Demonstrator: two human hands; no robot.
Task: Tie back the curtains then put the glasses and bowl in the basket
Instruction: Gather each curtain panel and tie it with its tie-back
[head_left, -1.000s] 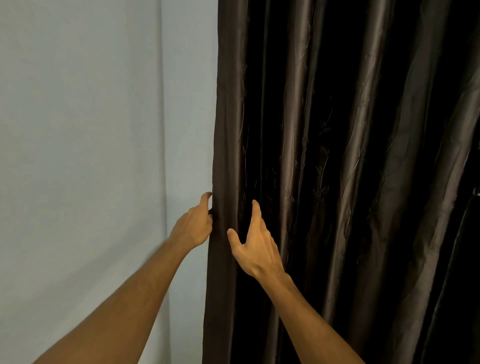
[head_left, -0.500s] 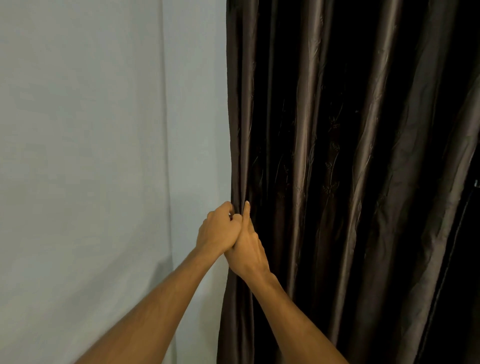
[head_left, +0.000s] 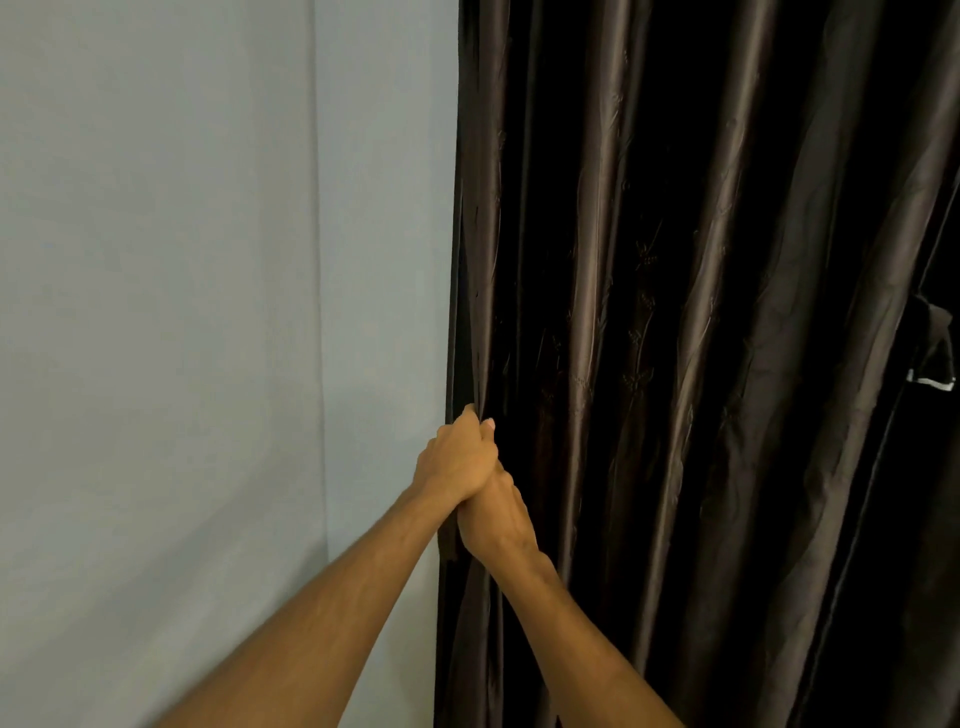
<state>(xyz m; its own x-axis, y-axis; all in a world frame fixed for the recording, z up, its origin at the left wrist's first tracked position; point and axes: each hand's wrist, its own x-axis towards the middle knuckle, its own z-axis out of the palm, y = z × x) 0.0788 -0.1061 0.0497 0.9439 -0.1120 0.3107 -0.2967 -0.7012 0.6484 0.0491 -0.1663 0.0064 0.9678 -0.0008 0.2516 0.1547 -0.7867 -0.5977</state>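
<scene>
The curtain (head_left: 701, 364) is the biggest thing here, a dark brown shiny one with faint leafy stitching, hanging in deep folds over the whole right half of the frame from top to bottom. The pale blue-grey wall (head_left: 208, 312) fills the left half, with a faint vertical seam running down it. Over at the right edge, about mid-height, there's a dark bit of fabric with a pale edge (head_left: 932, 353) sticking out, can't really say what it is.

Both bare forearms come up from the bottom center and meet right at the curtain's left edge, a bit below the middle of the frame. The left hand (head_left: 457, 460) sits on top, curled closed at that left edge with its fingers tucked out of sight. The right hand (head_left: 493, 514) is pressed right up against it from below; honestly can't tell how its fingers sit, they're hidden behind the left hand and the fabric.
</scene>
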